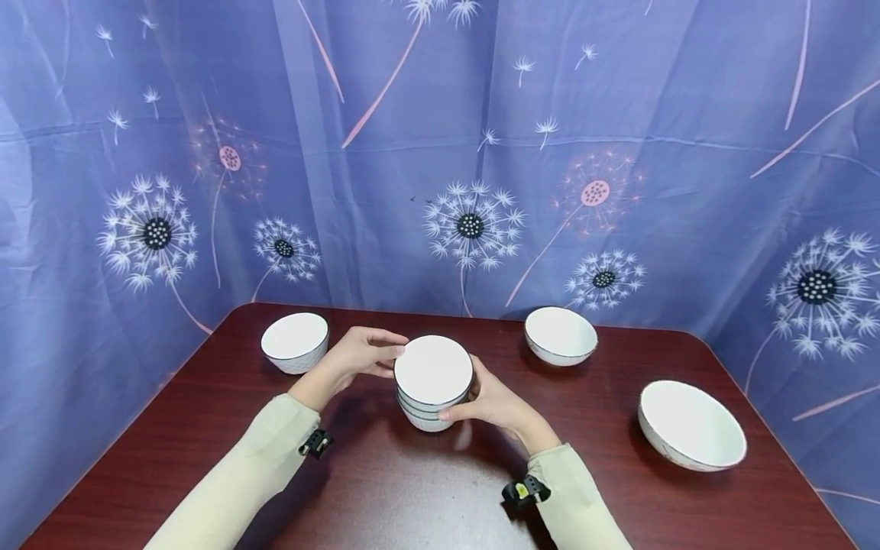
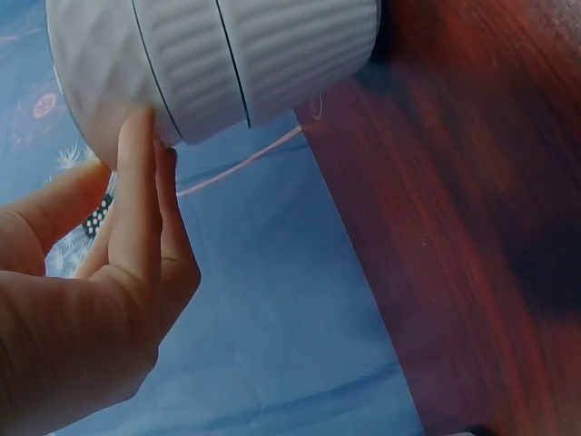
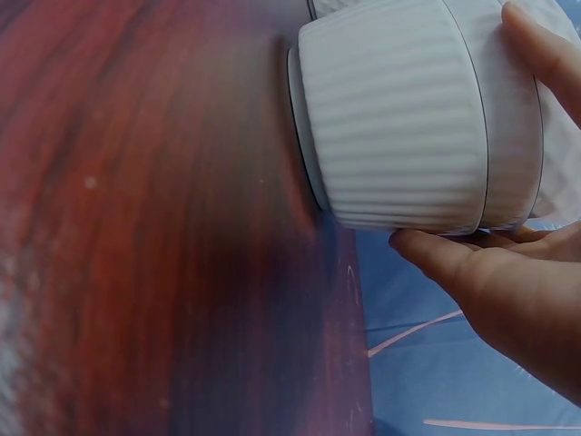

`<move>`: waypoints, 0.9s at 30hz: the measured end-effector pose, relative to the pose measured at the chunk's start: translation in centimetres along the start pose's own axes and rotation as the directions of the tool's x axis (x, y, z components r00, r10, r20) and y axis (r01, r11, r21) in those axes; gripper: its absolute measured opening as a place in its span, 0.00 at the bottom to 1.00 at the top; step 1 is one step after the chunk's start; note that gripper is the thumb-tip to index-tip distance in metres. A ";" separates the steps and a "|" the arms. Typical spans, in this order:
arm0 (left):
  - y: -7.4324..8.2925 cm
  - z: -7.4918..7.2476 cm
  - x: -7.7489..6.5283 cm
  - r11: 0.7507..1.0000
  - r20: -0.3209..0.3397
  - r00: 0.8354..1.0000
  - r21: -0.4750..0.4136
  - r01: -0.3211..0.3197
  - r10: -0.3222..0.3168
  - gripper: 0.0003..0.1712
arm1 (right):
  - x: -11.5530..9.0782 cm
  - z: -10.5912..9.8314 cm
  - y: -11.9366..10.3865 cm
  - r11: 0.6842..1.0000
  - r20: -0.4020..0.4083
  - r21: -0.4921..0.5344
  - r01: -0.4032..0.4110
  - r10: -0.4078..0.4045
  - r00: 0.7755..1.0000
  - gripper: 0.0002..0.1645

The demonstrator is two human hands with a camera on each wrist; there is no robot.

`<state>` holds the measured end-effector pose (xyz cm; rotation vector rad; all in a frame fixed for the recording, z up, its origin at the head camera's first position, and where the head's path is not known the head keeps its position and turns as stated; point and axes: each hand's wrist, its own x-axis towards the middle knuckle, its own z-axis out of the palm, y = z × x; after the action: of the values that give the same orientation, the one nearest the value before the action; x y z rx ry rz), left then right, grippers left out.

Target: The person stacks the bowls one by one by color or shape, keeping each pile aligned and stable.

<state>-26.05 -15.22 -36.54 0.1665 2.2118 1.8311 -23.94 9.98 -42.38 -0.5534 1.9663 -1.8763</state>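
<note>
A stack of white bowls (image 1: pixel 433 370) with thin dark rims is at the middle of the table, its base right at the tabletop. The top bowl (image 2: pixel 95 82) has a diamond-textured wall; the lowest bowl (image 3: pixel 395 118) is ribbed. My left hand (image 1: pixel 360 355) pinches the top bowl at its left side, thumb by the rim and fingers against the outer wall. From the right, my right hand (image 1: pixel 498 397) grips the stack, its thumb on the near side and the other fingers round the far side, partly hidden in the head view.
Another white textured bowl (image 1: pixel 296 342) stands at the table's back left. A white bowl (image 1: pixel 561 336) sits at the back right, and a larger, wider one (image 1: pixel 690 425) is near the right edge. Behind the dark red wooden table (image 1: pixel 412 496) hangs a blue dandelion-print curtain (image 1: pixel 385 191).
</note>
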 end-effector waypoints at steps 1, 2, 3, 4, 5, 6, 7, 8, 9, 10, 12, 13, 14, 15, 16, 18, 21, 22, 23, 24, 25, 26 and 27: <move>-0.1 -0.2 0.1 1.000 0.004 1.000 -0.012 0.002 -0.001 0.21 | 0.0 0.0 0.0 1.000 -0.001 -0.002 0.000 0.000 1.000 0.63; -0.1 -0.3 0.1 1.000 0.003 1.000 -0.024 0.001 -0.001 0.21 | 0.0 0.0 0.0 1.000 -0.002 -0.002 0.001 -0.001 1.000 0.62; -0.2 -0.5 0.1 1.000 0.003 1.000 -0.031 -0.003 0.003 0.21 | 0.0 -0.1 0.1 1.000 -0.002 -0.004 0.002 -0.002 1.000 0.62; -0.2 -0.7 0.1 0.999 0.003 1.000 -0.034 -0.004 0.005 0.21 | 0.0 -0.1 0.1 1.000 -0.002 -0.007 0.002 -0.002 1.000 0.62; -0.2 -0.9 0.1 0.999 0.001 1.000 -0.035 -0.008 0.008 0.21 | 0.0 -0.1 0.1 1.000 -0.002 -0.011 0.002 -0.002 1.000 0.62; -0.2 -1.2 0.1 0.999 -0.003 1.000 -0.037 -0.010 0.010 0.21 | 0.0 -0.1 0.1 1.000 -0.002 -0.012 0.002 -0.002 1.000 0.62; -0.2 -1.4 0.1 0.999 -0.007 1.000 -0.041 -0.015 0.015 0.20 | -0.1 -0.1 0.1 1.000 -0.001 -0.016 0.003 -0.003 1.000 0.62; -0.3 -1.7 0.0 0.999 -0.007 1.000 -0.044 -0.022 0.021 0.20 | -0.1 -0.1 0.0 1.000 -0.002 -0.017 0.005 -0.005 1.000 0.62; -0.3 -2.0 0.0 0.999 -0.006 1.000 -0.044 -0.028 0.028 0.21 | -0.1 -0.1 0.0 1.000 -0.001 -0.021 0.007 -0.007 1.000 0.62; -0.3 -2.4 -0.1 0.998 -0.007 0.999 -0.049 -0.033 0.033 0.21 | -0.1 -0.1 0.0 1.000 0.000 -0.023 0.010 -0.010 1.000 0.62; -0.3 -3.1 -0.3 0.997 -0.019 0.999 -0.059 -0.048 0.047 0.22 | -0.1 0.0 -0.1 1.000 0.003 -0.022 0.019 -0.019 1.000 0.62; -0.3 -3.5 -0.4 0.996 -0.026 0.998 -0.067 -0.053 0.052 0.22 | -0.2 0.0 -0.1 0.999 0.003 -0.025 0.022 -0.022 1.000 0.63; -0.3 -4.0 -0.5 0.996 -0.034 0.998 -0.073 -0.060 0.058 0.22 | -0.2 0.0 -0.1 0.999 0.004 -0.023 0.026 -0.026 1.000 0.62; -0.3 -4.4 -0.7 0.995 -0.045 0.997 -0.078 -0.066 0.062 0.23 | -0.2 0.0 -0.1 0.999 0.006 -0.026 0.029 -0.029 1.000 0.62; -0.3 -4.9 -0.8 0.994 -0.060 0.996 -0.080 -0.072 0.067 0.23 | -0.2 0.0 -0.1 0.999 0.005 -0.029 0.032 -0.032 0.999 0.63; -0.3 -5.9 -1.1 0.994 -0.099 0.992 -0.073 -0.081 0.074 0.24 | -0.3 -0.1 -0.2 0.999 0.007 -0.033 0.039 -0.039 0.999 0.63; -0.3 -7.4 -1.7 0.996 -0.188 0.980 -0.041 -0.080 0.071 0.25 | -0.5 -0.2 -0.4 0.998 0.013 -0.032 0.046 -0.046 0.999 0.65; -0.3 -7.9 -1.9 0.996 -0.226 0.972 -0.030 -0.078 0.070 0.26 | -0.6 -0.3 -0.4 0.998 0.014 -0.028 0.050 -0.049 0.999 0.66; -0.4 -8.4 -2.1 0.997 -0.264 0.962 -0.025 -0.076 0.067 0.27 | -0.6 -0.4 -0.5 0.998 0.018 -0.027 0.052 -0.052 0.998 0.66; -0.4 -8.9 -2.3 0.997 -0.302 0.951 -0.023 -0.076 0.065 0.27 | -0.7 -0.5 -0.6 0.998 0.020 -0.027 0.054 -0.053 0.998 0.67; -0.4 -9.3 -2.4 0.997 -0.334 0.940 -0.026 -0.079 0.066 0.28 | -0.7 -0.6 -0.7 0.998 0.020 -0.028 0.057 -0.057 0.998 0.67; -0.5 -9.8 -2.6 0.996 -0.365 0.929 -0.032 -0.083 0.066 0.28 | -0.8 -0.6 -0.7 0.998 0.021 -0.025 0.064 -0.063 0.998 0.67; -0.5 -10.2 -2.8 0.995 -0.392 0.917 -0.041 -0.092 0.069 0.28 | -0.8 -0.7 -0.8 0.997 0.020 -0.026 0.068 -0.067 0.998 0.67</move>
<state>-26.12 -25.67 -34.99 -0.1359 2.4327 2.1272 -23.61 10.92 -41.58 -0.6513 1.9861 -1.8796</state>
